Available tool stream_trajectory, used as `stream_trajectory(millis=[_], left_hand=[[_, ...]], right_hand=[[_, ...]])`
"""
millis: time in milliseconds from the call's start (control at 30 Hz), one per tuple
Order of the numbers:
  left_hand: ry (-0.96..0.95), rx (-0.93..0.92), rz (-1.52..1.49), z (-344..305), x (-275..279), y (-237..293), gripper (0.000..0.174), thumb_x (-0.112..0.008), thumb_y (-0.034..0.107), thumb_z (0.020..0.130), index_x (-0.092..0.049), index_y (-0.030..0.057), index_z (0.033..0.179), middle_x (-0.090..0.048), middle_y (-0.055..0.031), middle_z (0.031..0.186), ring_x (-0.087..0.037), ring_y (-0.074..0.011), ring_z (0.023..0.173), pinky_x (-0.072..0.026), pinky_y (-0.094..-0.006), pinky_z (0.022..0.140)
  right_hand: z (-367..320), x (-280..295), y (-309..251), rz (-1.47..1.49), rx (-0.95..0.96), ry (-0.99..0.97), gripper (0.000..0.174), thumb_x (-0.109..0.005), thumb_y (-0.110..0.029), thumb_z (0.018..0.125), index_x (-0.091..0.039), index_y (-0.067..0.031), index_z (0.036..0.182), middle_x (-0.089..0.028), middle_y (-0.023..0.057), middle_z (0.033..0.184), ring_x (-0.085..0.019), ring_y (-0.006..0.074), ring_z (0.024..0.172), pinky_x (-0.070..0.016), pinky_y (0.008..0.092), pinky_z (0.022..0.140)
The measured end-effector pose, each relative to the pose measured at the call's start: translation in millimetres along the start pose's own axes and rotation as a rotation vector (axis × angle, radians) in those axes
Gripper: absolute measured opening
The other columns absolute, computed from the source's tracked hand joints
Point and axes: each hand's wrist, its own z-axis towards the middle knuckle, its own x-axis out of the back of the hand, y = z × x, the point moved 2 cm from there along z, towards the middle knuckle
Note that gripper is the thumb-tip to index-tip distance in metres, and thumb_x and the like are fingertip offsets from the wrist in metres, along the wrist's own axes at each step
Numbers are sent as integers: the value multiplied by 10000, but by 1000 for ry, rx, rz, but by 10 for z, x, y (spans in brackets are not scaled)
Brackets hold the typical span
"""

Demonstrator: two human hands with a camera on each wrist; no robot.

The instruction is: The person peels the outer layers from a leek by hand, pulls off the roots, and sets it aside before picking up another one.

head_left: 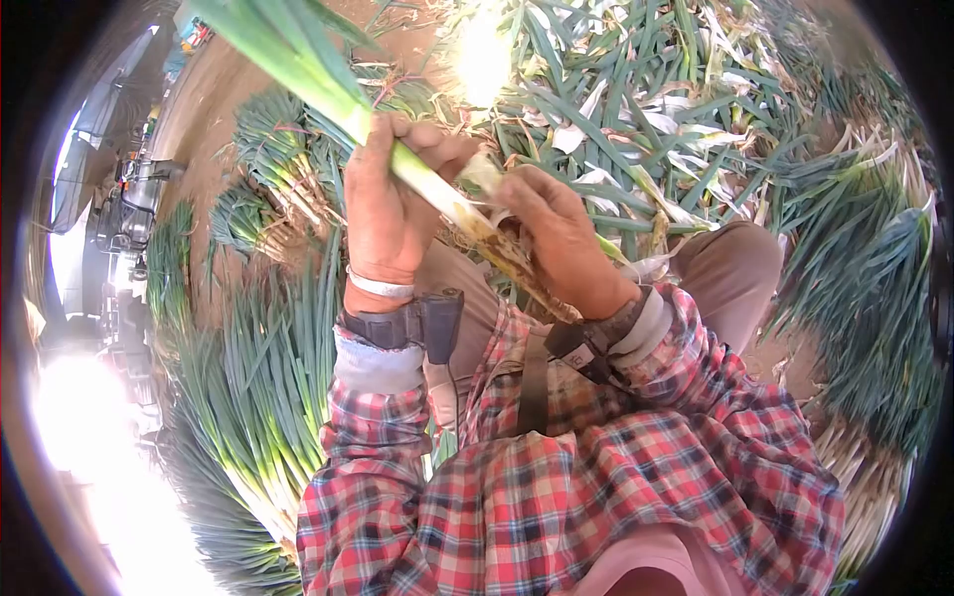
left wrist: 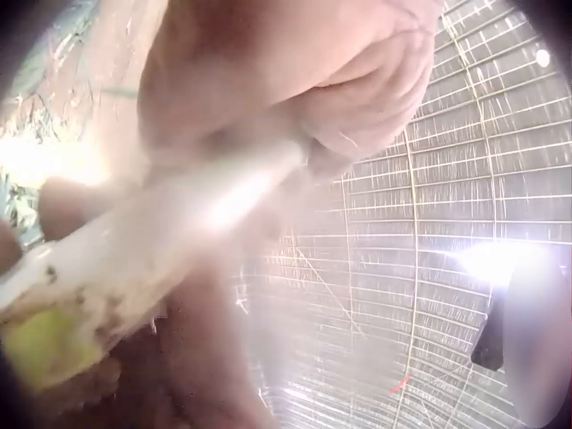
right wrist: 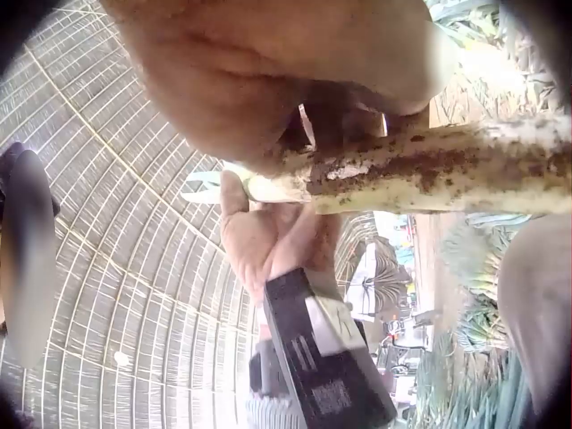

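Observation:
A long green onion (head_left: 434,187) slants across the head view, its green leaves at the upper left and its brown, soiled root end at the lower right. My left hand (head_left: 380,223) grips the shaft just below the leaves, with the thumb along it. My right hand (head_left: 558,236) is at the soiled lower part, pinching a pale strip of outer skin (head_left: 483,174) that stands away from the shaft. Brown dirt streaks the stalk (right wrist: 438,174) in the right wrist view. In the left wrist view the white shaft (left wrist: 188,214) passes under the fingers, partly blurred.
Loose leaves and peeled skins (head_left: 646,109) are heaped ahead. Whole green onions (head_left: 268,387) lie at the left, with tied bundles (head_left: 273,144) beyond them. Another large pile (head_left: 860,258) lies at the right. The person's bent knee (head_left: 730,268) is close to the right hand.

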Motion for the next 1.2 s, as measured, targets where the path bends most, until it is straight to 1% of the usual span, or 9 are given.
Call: stream_trajectory(millis=[67, 133, 300, 433, 500, 667, 733, 967, 1200], left_hand=[[98, 16, -21, 12, 83, 5, 220, -446, 279, 1016, -481, 93, 905, -450, 5, 698, -470, -141, 615, -500, -460, 848], [73, 36, -128, 47, 257, 47, 216, -441, 273, 1019, -473, 100, 894, -424, 19, 690, -440, -123, 601, -490, -425, 802], [126, 74, -400, 230, 1068, 348, 197, -450, 231, 1021, -458, 121, 857, -358, 49, 662, -347, -75, 528, -394, -271, 529], [514, -72, 42, 125, 945, 627, 214, -449, 267, 1020, -466, 119, 866, -324, 54, 634, -321, -64, 503, -342, -228, 477], [390, -42, 100, 90, 800, 541, 245, -443, 313, 1018, -469, 102, 896, -333, 48, 640, -325, -68, 507, -344, -229, 480], [207, -22, 54, -30, 35, 210, 445, -355, 434, 1027, -491, 14, 1085, -405, 1, 720, -391, -115, 613, -395, -295, 585], [215, -27, 89, -41, -54, 207, 452, -350, 433, 1029, -494, 10, 1096, -407, 3, 723, -391, -114, 618, -397, -295, 590], [298, -43, 237, -101, -80, 74, 464, -358, 416, 1032, -503, -12, 1139, -414, 5, 733, -392, -110, 612, -401, -297, 592], [339, -40, 141, -110, 95, 104, 455, -319, 377, 1041, -471, -22, 1198, -399, 3, 764, -373, -114, 654, -391, -296, 642]], right_hand=[[-75, 137, -51, 168, 9, -27, 167, -489, -165, 996, -549, -16, 952, -565, 26, 856, -566, 116, 854, -471, 289, 763], [-183, 315, -107, 338, 5, -65, 169, -482, -161, 996, -536, -11, 941, -564, 41, 864, -576, 141, 870, -478, 313, 771], [-744, 942, -417, -785, -140, -285, 168, -529, -127, 938, -565, 28, 991, -599, 116, 905, -561, 214, 802, -447, 344, 753], [-815, 1420, -418, -1242, -379, -564, 224, -584, -165, 916, -590, 11, 1054, -597, 144, 951, -579, 232, 848, -457, 352, 748], [-588, 1065, -422, -1400, 166, -163, 276, -660, -191, 873, -615, -16, 1083, -612, 160, 1030, -605, 246, 918, -473, 358, 772], [-37, -92, -206, -812, 379, -239, 306, -701, -89, 833, -593, 3, 1104, -621, 69, 981, -585, 135, 866, -492, 287, 770], [19, -238, -190, -566, 120, -223, 229, -694, -78, 838, -596, -3, 1030, -597, 21, 874, -549, 81, 790, -470, 239, 692], [-35, -198, -160, -587, 91, -226, 152, -698, -72, 825, -575, -19, 897, -539, -21, 749, -475, 57, 674, -408, 236, 586], [-275, -4, -200, -832, 515, -480, 112, -641, -13, 847, -539, -34, 889, -586, 58, 889, -539, 96, 832, -446, 260, 717]])
